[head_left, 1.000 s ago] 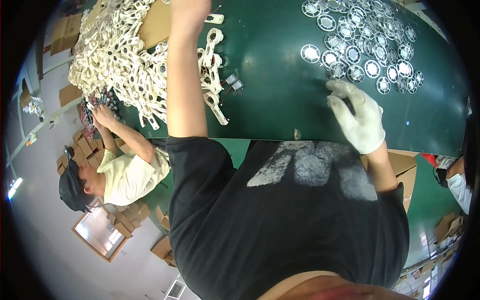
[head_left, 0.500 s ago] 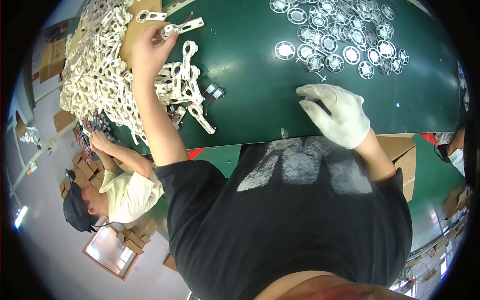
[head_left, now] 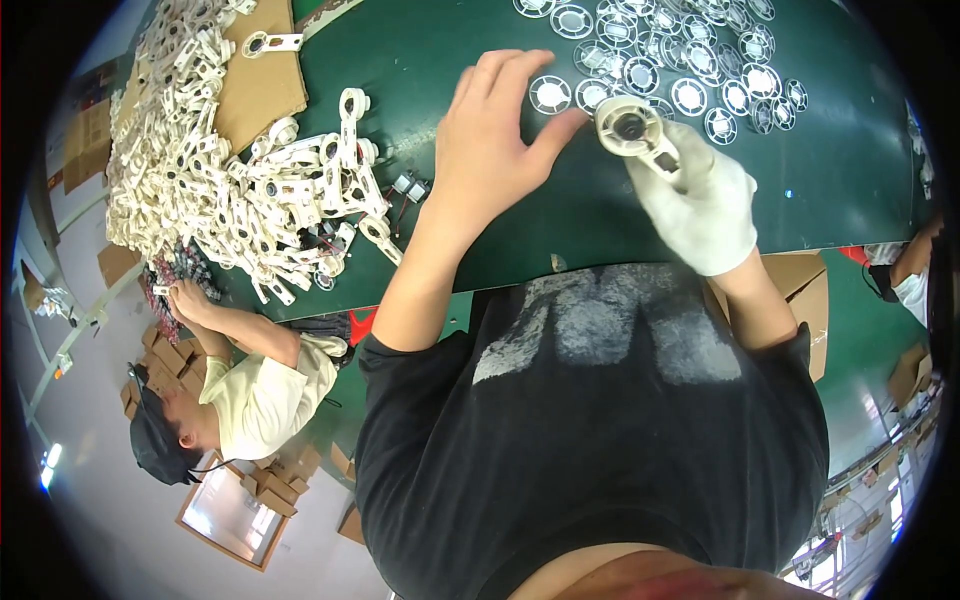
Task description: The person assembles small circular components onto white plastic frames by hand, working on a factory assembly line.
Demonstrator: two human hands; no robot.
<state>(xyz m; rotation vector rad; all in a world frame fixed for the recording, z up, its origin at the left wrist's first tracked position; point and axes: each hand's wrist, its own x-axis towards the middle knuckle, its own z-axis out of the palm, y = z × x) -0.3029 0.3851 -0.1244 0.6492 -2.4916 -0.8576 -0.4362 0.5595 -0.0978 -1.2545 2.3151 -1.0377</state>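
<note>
My gloved right hand (head_left: 700,205) is closed on a white plastic housing (head_left: 625,127), which has a round ring at one end and a short handle. The ring faces up, with a dark round part inside it. My bare left hand (head_left: 495,130) is open, fingers spread, its thumb close to the ring's left side but seemingly apart from it. Just beyond both hands lie several round spoked grilles (head_left: 689,97), grey and clear with pale centres. One grille (head_left: 550,95) is right beside the left fingers.
A big heap of white housings (head_left: 190,150) covers the table's left side, beside a cardboard sheet (head_left: 270,85). Small motors with wires (head_left: 408,188) lie near it. A co-worker (head_left: 260,400) handles parts at the left edge. A cardboard box (head_left: 800,290) stands below the table at right.
My left hand has come right from the heap, and the white housing it held is now in my right hand. My left fingers have opened. The gloved hand has closed.
</note>
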